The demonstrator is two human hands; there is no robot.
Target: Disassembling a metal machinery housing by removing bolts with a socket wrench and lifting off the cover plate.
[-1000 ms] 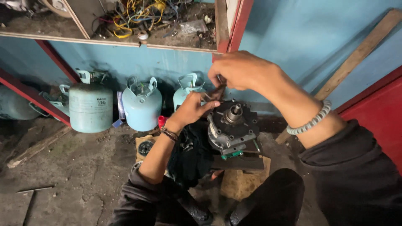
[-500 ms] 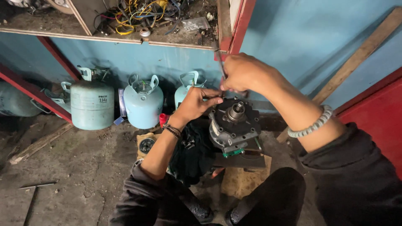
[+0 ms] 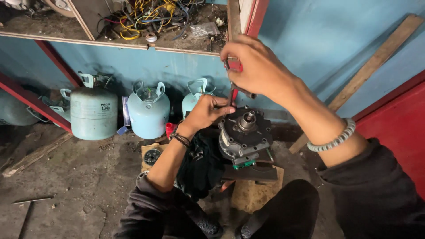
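Observation:
A dark metal compressor [image 3: 244,138] with a round front plate and a central shaft stands on a small block in front of my knees. My left hand [image 3: 204,113] grips its upper left edge, fingers curled beside a thin tool shaft. My right hand [image 3: 259,66] is raised above the compressor, closed on the handle of a slim metal hand tool [image 3: 232,90] that points down at the plate's rim. A dark cloth [image 3: 201,166] hangs below my left wrist.
Three pale blue gas cylinders [image 3: 148,109] stand against the blue wall. A shelf with tangled wires [image 3: 141,17] runs above them. A wooden plank [image 3: 376,62] leans at right beside a red panel [image 3: 398,119]. A round disc part [image 3: 152,156] lies on cardboard.
My right hand has risen and shifted up over the compressor with the tool; my left hand stays on the compressor's edge. The view has tilted slightly.

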